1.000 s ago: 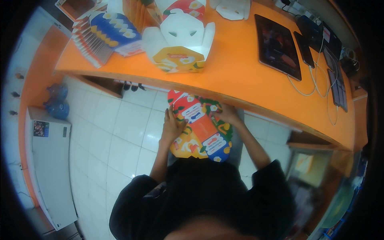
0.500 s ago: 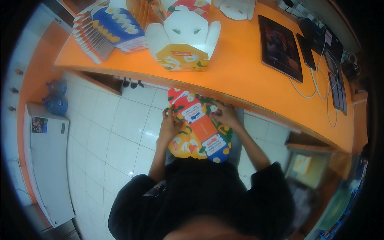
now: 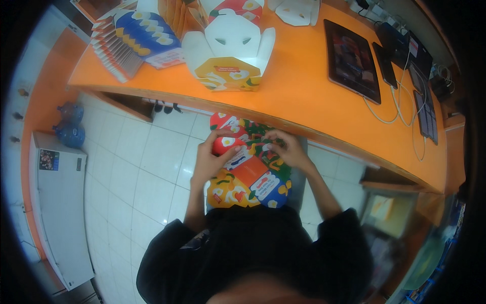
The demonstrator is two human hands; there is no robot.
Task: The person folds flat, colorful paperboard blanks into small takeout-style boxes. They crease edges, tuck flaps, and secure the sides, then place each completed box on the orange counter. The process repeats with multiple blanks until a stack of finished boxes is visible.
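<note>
A food carton blank (image 3: pixel 251 171), colourfully printed in red, yellow, blue, orange and dark green, lies mostly flat across my lap below the table edge. My left hand (image 3: pixel 210 156) pinches its red flap with egg pictures, thumb on the near side and fingers curled over the far side; that flap looks bent up. At the far right part of the blank, my right hand (image 3: pixel 287 151) has its thumb and fingers closed on the dark green patterned panel. Whatever lies under the blank is hidden.
On the orange table (image 3: pixel 298 66) stand an opened carton (image 3: pixel 230 73), a row of folded blue cartons (image 3: pixel 152 38), a tablet (image 3: pixel 352 61) and phones (image 3: pixel 425 116) with white cables. A white chest freezer (image 3: pixel 61 202) and blue water jugs (image 3: pixel 70 124) are at left.
My left hand has moved a little away from me and now grips the red flap, which has bent up. My right thumb and fingers have drawn together on the green panel.
</note>
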